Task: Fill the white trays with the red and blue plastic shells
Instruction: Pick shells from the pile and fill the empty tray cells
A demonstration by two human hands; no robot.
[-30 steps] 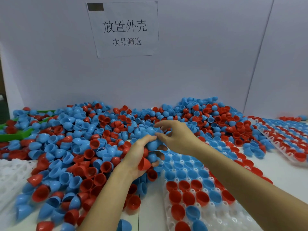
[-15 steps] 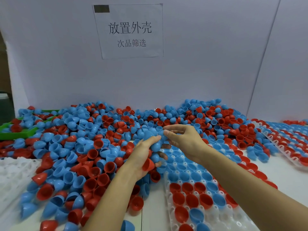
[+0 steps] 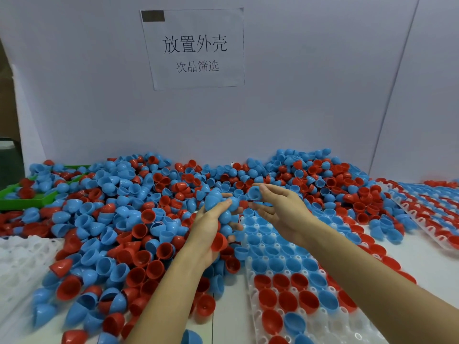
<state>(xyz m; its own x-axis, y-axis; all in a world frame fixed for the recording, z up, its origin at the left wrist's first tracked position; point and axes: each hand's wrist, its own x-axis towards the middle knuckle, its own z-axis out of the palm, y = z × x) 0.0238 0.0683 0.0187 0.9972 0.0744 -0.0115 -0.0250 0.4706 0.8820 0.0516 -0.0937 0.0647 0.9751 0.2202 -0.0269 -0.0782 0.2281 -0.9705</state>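
A big heap of red and blue plastic shells [image 3: 119,219] covers the table from the left to the back. My left hand [image 3: 211,227] is raised over the heap's edge and cups a handful of shells [image 3: 224,209], mostly blue with one red at the palm. My right hand [image 3: 278,207] is beside it and pinches one blue shell [image 3: 254,192] between thumb and fingers. Under my right forearm lies a white tray [image 3: 325,316] whose sockets hold rows of blue and red shells; its nearest sockets are bare.
A second white tray [image 3: 427,217] with shell rows lies at the far right. A bare white tray [image 3: 17,259] sits at the left edge. A green bin [image 3: 27,199] stands at the back left. A grey partition with a paper sign [image 3: 193,48] closes the back.
My right hand has drawn one blue shell away from the handful in my left hand. Both hands sit slightly lower in view as the camera tilted up.
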